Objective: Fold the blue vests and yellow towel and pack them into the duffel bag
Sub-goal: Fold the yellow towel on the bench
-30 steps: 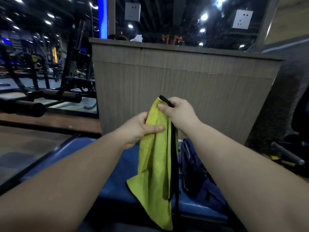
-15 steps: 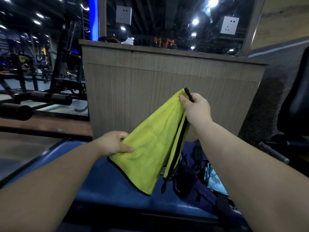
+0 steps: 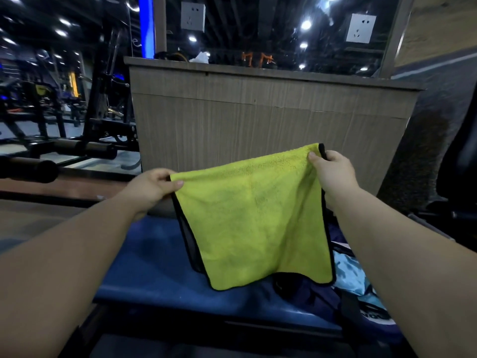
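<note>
The yellow towel (image 3: 255, 218) with black trim hangs spread out in the air above the blue bench (image 3: 154, 267). My left hand (image 3: 152, 187) pinches its upper left corner. My right hand (image 3: 333, 171) pinches the upper right corner, held a little higher. Behind and below the towel on the right lies a dark navy duffel bag (image 3: 315, 295), partly hidden, with light blue fabric (image 3: 351, 275) showing beside it.
A wood-grain counter (image 3: 258, 120) stands directly behind the bench. Gym machines and padded bars (image 3: 77, 148) fill the left side. A dark chair (image 3: 462, 161) is at the right edge.
The towel went from hanging bunched between both hands to stretched wide. My left hand slid out to the left corner while my right hand moved right.
</note>
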Demonstrator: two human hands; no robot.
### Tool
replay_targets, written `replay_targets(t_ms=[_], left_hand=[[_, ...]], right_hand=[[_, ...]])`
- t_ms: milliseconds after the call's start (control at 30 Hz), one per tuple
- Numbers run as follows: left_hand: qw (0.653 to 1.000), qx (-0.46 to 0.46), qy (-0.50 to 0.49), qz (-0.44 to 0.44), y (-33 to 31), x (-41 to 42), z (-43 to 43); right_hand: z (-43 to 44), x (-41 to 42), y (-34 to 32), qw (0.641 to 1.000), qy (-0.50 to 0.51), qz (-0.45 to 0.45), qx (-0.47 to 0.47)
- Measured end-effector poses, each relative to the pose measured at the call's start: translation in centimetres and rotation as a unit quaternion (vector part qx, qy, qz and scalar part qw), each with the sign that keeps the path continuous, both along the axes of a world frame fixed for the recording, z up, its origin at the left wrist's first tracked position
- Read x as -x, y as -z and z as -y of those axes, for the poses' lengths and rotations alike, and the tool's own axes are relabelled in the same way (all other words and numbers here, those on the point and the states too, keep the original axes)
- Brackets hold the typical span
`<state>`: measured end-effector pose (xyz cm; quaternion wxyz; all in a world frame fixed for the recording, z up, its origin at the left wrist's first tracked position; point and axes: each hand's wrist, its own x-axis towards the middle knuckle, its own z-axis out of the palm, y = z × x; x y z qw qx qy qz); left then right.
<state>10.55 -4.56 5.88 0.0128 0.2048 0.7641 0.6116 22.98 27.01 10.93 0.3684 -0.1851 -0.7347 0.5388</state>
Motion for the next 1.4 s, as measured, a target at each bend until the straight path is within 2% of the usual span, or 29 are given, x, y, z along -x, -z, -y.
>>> replay_targets(t_ms=[67,233,367,467,667,867,1200,1333,1400], left_hand=[[0.999,-0.037,-0.012,-0.006,-1.0,0.3,0.4],[0.993,-0.005,-0.062,-0.102,-2.9,0.0,1.0],[0.965,0.091,-0.143,-0.198,-3.2,0.1,1.3],[0.938,0.173,-0.193,-0.229,-2.9,1.5,2.3],[0.936,0.235,-0.206,-0.160,-2.2,1.8,2.0],[0.940,0.239,-0.211,-0.120,-1.7,1.8,1.9],[0.924,0.246,-0.262,-0.129,-1.9,1.5,1.7],[0.962,0.168,-0.202,-0.080,-2.2,1.7,2.0],[0.970,0.151,-0.180,-0.068,-2.6,1.5,2.2]], right_hand=[[-0.2,-0.2,0.3,0.999,-0.034,0.011,0.029],[-0.7,0.3,1.4,0.989,-0.123,0.022,0.083],[-0.2,0.7,1.8,0.980,-0.166,0.033,0.106],[0.5,1.0,1.8,0.973,-0.188,0.025,0.131],[1.7,1.3,1.4,0.972,-0.206,0.011,0.114],[2.0,1.4,1.6,0.977,-0.188,0.008,0.096],[2.6,0.8,1.4,0.977,-0.200,-0.005,0.076],[2.6,0.7,1.5,0.975,-0.209,-0.014,0.079],[2.4,0.6,1.5,0.975,-0.208,-0.014,0.074]])
